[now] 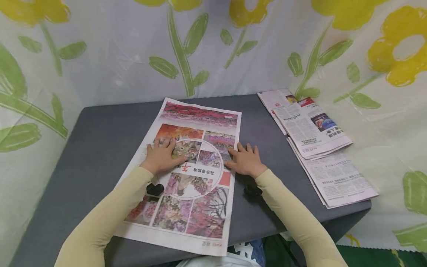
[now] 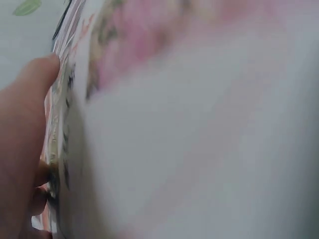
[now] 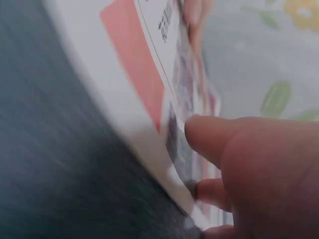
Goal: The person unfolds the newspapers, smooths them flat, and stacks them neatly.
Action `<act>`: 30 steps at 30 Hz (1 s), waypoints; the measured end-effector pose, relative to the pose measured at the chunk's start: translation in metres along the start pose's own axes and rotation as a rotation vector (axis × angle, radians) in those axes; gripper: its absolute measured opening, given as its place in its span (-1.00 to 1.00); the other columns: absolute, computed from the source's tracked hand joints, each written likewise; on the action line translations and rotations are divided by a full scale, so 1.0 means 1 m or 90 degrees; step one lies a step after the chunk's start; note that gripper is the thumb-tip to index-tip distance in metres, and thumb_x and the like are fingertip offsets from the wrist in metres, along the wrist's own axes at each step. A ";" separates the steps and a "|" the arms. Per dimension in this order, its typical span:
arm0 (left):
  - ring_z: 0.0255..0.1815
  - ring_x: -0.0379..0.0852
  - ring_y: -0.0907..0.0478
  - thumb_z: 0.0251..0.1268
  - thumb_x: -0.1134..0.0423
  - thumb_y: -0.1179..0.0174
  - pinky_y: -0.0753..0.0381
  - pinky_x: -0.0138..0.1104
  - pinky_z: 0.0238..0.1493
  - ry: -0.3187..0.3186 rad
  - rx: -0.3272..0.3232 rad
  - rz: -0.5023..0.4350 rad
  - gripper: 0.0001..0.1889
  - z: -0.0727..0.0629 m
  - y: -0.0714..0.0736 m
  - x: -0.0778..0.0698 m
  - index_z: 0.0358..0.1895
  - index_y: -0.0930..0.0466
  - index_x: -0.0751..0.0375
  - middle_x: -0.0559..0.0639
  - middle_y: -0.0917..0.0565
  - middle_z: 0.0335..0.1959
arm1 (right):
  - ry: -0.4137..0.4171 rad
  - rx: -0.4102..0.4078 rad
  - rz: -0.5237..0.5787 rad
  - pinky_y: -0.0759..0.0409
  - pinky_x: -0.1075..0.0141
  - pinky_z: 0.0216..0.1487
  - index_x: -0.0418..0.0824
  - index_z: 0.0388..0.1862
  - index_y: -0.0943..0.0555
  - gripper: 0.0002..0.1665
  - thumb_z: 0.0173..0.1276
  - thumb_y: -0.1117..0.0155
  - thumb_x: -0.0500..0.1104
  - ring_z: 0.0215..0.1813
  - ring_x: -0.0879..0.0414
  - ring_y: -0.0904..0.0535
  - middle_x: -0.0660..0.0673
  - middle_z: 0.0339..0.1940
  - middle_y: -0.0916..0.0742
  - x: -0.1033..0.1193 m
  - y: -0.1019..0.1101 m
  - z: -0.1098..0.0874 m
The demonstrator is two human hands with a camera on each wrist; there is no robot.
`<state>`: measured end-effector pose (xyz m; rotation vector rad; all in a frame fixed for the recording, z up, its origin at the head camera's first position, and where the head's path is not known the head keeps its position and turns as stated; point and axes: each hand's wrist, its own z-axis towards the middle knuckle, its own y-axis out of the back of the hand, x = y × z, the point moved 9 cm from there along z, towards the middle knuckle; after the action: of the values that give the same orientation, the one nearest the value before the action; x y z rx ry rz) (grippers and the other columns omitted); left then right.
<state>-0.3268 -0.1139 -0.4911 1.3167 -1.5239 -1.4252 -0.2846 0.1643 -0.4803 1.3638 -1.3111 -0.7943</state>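
A newspaper with flower photos and a round white-ringed picture lies on the dark grey table, its lower edge reaching past the front edge. My left hand rests on its upper left part, fingers spread. My right hand is at its right edge, the thumb on the paper and the other fingers stretched along the margin. In the left wrist view the newspaper fills most of the picture, blurred. The right wrist view has my right hand with the thumb touching the sheet close to its edge.
Several folded newspapers lie in overlapping stacks along the table's right side. The grey table meets a curtain printed with yellow flowers at the back. A black wrist device sits below my right wrist.
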 end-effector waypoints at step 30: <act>0.58 0.71 0.34 0.22 -0.63 0.08 0.10 0.57 0.40 0.104 0.001 -0.056 0.08 0.012 -0.007 -0.029 0.69 0.16 -0.16 0.43 0.25 0.67 | -0.067 0.042 0.104 0.35 -0.40 0.59 0.16 0.72 0.08 -0.02 0.48 0.01 0.41 0.68 -0.46 0.43 -0.38 0.71 0.21 -0.039 0.015 0.075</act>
<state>-0.3288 -0.0822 -0.4953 1.4797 -1.3758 -1.3335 -0.3664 0.1872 -0.4917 1.2609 -1.5220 -0.7248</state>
